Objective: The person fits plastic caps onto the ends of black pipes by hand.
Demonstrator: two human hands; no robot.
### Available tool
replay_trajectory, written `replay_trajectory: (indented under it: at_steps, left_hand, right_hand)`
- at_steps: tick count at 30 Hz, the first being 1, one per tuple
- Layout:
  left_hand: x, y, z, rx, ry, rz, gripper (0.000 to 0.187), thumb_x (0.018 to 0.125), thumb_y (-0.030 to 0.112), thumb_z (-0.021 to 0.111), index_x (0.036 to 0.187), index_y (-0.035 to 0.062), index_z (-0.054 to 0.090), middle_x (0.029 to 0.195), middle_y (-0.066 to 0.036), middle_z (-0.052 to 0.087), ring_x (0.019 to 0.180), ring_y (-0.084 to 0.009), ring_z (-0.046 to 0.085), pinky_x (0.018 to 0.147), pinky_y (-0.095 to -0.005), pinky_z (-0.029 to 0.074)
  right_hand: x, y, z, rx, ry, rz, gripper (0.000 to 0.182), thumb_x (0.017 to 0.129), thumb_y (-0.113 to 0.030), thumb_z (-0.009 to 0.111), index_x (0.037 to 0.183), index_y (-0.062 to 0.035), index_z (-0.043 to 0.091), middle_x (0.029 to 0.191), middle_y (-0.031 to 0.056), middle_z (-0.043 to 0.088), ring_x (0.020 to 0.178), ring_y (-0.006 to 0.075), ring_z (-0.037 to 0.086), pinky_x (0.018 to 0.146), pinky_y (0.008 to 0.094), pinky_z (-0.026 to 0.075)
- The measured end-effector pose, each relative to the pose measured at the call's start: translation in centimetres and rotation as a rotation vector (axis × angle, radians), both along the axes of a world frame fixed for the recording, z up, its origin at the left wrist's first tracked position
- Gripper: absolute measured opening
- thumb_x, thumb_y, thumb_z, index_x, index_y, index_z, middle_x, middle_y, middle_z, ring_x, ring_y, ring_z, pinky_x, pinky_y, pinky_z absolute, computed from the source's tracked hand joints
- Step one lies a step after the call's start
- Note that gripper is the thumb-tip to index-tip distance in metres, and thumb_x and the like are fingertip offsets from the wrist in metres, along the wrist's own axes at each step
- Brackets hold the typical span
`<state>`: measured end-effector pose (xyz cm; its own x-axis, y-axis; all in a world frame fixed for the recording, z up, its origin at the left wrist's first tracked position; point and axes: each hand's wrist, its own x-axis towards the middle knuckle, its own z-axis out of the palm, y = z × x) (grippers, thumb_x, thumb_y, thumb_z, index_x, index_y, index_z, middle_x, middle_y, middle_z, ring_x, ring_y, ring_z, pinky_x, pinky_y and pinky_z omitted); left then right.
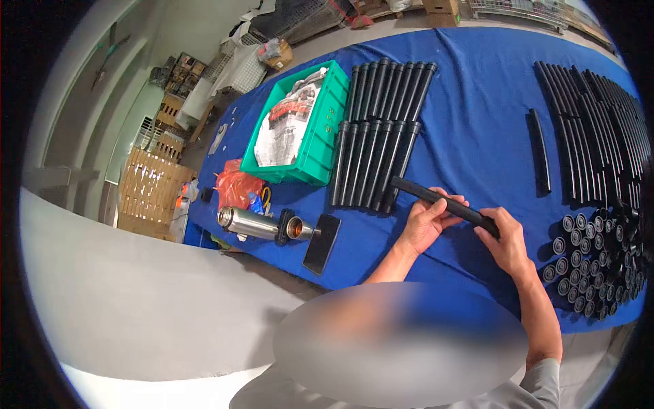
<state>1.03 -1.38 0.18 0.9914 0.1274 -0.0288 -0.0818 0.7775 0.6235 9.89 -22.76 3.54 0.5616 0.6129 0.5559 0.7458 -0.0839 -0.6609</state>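
We hold a black tube (436, 200) in both hands just above the blue surface (477, 116), the left hand (428, 221) wrapped around its middle and the right hand (505, 240) closed over the near end, a grip that steadies it while that end is handled. It hangs just in front of two neat rows of finished-looking tubes (381, 129), with loose long tubes (599, 123) and upright end caps (593, 259) within the right hand's reach. Whether a cap sits under the right palm we cannot tell; a green crate (320, 143), a steel flask (259, 223) and a phone (321, 243) lie to the left.
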Motion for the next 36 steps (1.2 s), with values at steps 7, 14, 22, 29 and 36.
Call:
replay_trajectory:
  at_steps: [7,14,22,29,36]
  left_hand:
    - [-0.2,-0.2,-0.2,-0.004,0.004,0.023,0.022,0.099,0.014,0.066,0.119,0.0123,0.058,0.123,-0.021,0.067,0.122,-0.0374,0.064,0.092,-0.0453,0.064]
    - [-0.1,-0.1,-0.3,0.004,-0.001,0.023,0.024,0.098,0.014,0.067,0.12,0.0126,0.058,0.123,-0.02,0.067,0.122,-0.0368,0.064,0.093,-0.0457,0.063]
    - [-0.1,0.0,-0.4,0.005,-0.008,0.011,0.024,0.098,0.013,0.068,0.12,0.0121,0.058,0.123,-0.019,0.068,0.122,-0.0361,0.064,0.1,-0.0478,0.058]
    - [-0.2,-0.1,-0.1,0.009,-0.016,-0.005,0.022,0.098,0.012,0.067,0.118,0.0112,0.058,0.122,-0.019,0.068,0.122,-0.036,0.064,0.1,-0.0476,0.059]
    - [-0.6,-0.4,0.3,0.026,0.014,0.014,0.021,0.098,0.011,0.067,0.118,0.0112,0.058,0.122,-0.019,0.068,0.123,-0.0362,0.063,0.1,-0.0471,0.059]
  right_hand:
    - [-0.2,-0.5,0.4,-0.081,0.823,0.114,0.027,0.091,-0.012,0.072,0.111,0.0046,0.067,0.075,0.0033,0.063,0.06,0.0105,0.062,0.055,0.0264,0.05]
    - [-0.5,-0.3,0.5,-0.081,0.751,0.077,0.028,0.09,-0.011,0.073,0.112,0.0052,0.066,0.078,0.0055,0.064,0.06,0.0121,0.062,0.055,0.0281,0.05]
    - [-0.2,0.1,0.0,-0.065,0.239,0.008,0.028,0.089,-0.009,0.074,0.113,0.0043,0.067,0.075,0.0044,0.065,0.059,0.0106,0.061,0.054,0.0275,0.049]
    - [-0.5,-0.4,0.6,-0.101,0.814,0.1,0.028,0.092,-0.014,0.072,0.11,0.0059,0.069,0.068,0.0028,0.062,0.057,0.0091,0.06,0.052,0.0258,0.048]
    - [-0.6,-0.5,0.5,-0.075,0.771,0.101,0.03,0.092,-0.016,0.074,0.111,0.0064,0.069,0.072,0.0037,0.065,0.058,0.0101,0.061,0.052,0.0265,0.049]
